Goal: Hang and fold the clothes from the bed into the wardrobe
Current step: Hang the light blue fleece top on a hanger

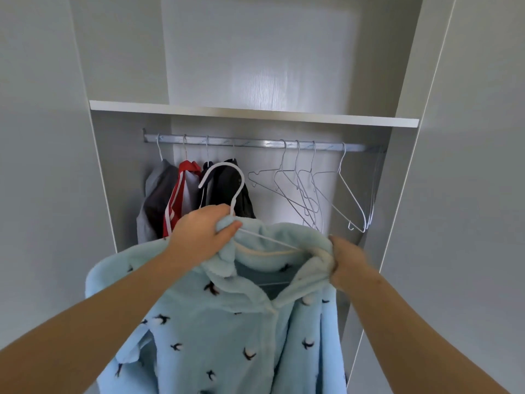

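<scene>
The left hand (199, 237) clutches the blue fleece top's (227, 331) collar at the white hanger's (227, 177) neck; the right hand (349, 265) pinches the opposite collar, the garment draping below both.

**Both arms raised, hands closed**

Both bare forearms reach forward and upward, converging. The left hand (199, 234) is clenched, knuckles up, thumb pressing forward. The right hand (348, 260) is fisted, its fingers (335, 268) curled inward, slightly lower.
</scene>
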